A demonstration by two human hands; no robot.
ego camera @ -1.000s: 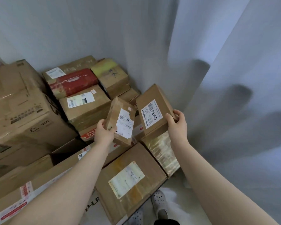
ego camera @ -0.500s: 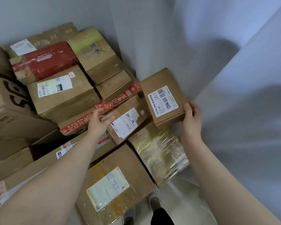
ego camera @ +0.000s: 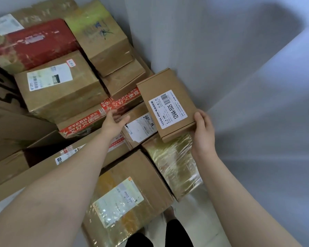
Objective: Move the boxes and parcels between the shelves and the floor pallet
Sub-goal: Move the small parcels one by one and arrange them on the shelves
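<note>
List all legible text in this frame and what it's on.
"12V4A-5525", "12V4A 48W": white label on the flat box held by the right hand.
"上京东", "又好又便宜": red packing tape, mid-pile.
Other shipping labels: too small or blurred to read.

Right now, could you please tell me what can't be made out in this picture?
Head view:
- The small box: right part hidden by the flat box in the right hand; label print too small to read.
- The big box at left: cut off by the frame edge, black lettering incomplete.
- The red-taped box: part of its tape covered by the left hand.
</note>
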